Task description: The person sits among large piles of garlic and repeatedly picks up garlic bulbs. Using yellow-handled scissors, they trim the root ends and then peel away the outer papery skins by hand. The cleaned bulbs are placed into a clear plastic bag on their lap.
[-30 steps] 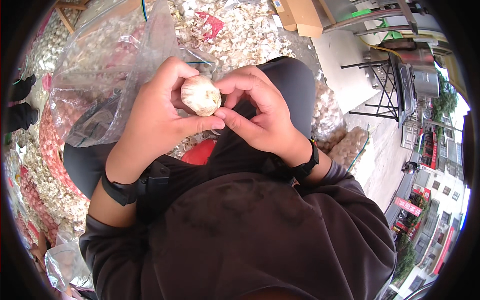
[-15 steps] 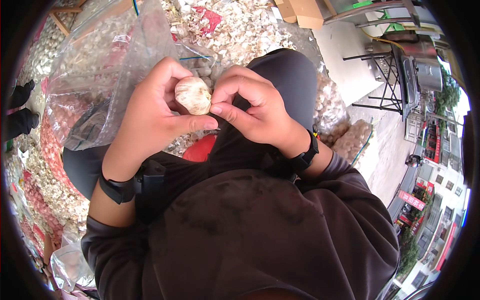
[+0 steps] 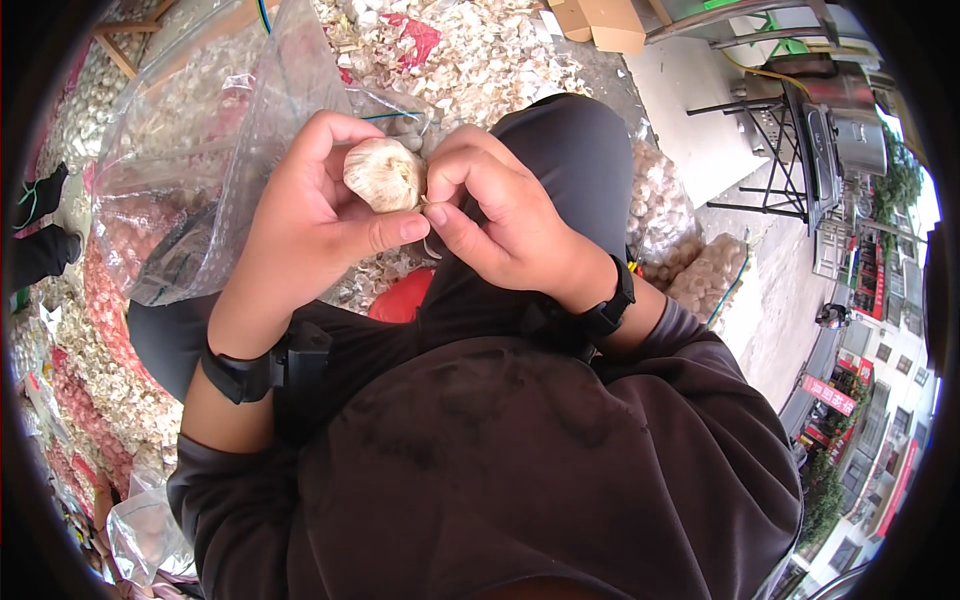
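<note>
A whitish garlic bulb (image 3: 383, 174) sits in my left hand (image 3: 318, 205), between the thumb beneath it and the bent fingers behind it. My right hand (image 3: 490, 205) is at the bulb's right edge. Its thumb and forefinger are pinched together on a wisp of garlic skin there. Below the left thumb tip shows a thin pale flake (image 3: 431, 248). Both hands are over my lap, between my knees. A red thing (image 3: 402, 296) lies under them, partly hidden by my legs.
A large clear plastic bag (image 3: 190, 170) stands at my left knee. Loose garlic skins (image 3: 470, 65) cover the ground ahead. Filled bags of garlic (image 3: 662, 205) lie beyond my right knee. A cardboard box (image 3: 605, 25) is at the far edge. At the left, another person's dark-clad legs (image 3: 42, 230) show.
The garlic bulb has turned a little in my left hand and shifted slightly left and away. My right fingers stay pinched at its edge, moved only slightly.
</note>
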Demonstrator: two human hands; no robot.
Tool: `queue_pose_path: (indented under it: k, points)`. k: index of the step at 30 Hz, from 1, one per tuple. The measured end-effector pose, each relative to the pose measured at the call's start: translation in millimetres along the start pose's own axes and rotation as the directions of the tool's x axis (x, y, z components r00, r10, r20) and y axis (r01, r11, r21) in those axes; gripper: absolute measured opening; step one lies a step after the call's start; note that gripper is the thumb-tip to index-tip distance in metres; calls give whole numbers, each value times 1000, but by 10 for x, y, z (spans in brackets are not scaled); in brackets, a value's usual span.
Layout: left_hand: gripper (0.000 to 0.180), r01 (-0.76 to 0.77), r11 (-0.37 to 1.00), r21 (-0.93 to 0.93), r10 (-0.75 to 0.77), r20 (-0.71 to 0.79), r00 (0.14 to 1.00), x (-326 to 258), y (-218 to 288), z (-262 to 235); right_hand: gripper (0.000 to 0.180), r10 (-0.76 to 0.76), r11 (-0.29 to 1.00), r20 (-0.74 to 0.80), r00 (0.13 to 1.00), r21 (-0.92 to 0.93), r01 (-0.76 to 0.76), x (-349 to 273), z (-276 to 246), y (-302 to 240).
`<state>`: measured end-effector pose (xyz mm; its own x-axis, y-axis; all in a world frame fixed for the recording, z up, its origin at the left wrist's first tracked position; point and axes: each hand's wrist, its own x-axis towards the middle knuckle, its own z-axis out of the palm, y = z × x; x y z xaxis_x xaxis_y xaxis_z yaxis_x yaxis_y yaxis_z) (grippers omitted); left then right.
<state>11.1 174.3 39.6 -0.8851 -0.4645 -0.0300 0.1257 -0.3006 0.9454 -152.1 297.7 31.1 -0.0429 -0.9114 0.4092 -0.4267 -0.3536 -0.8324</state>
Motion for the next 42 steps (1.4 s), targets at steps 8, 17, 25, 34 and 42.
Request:
queue_pose_path:
  k: [8, 17, 25, 34, 42]
  points:
    - [53, 87, 990, -114, -95, -71, 993, 4, 70, -1, 11, 135, 983, -72, 988, -114, -142, 20, -14, -2]
    - [68, 107, 994, -27, -107, 12, 994, -3, 154, 31, 11, 360, 906, -77, 930, -210, -368, -52, -4, 160]
    - [63, 57, 998, 6, -57, 56, 997, -15, -42, 76, 34, 454, 779, 71, 888, 452, -434, 16, 56, 9]
    - [62, -151, 915, 375, 118, 110, 987, -7, -125, 125, 27, 407, 683, 35, 913, 652, -330, -16, 154, 93]
    - [61, -126, 967, 220, 116, 61, 991, -56, -211, 212, 28, 440, 703, -35, 897, 635, -320, -31, 181, 56]
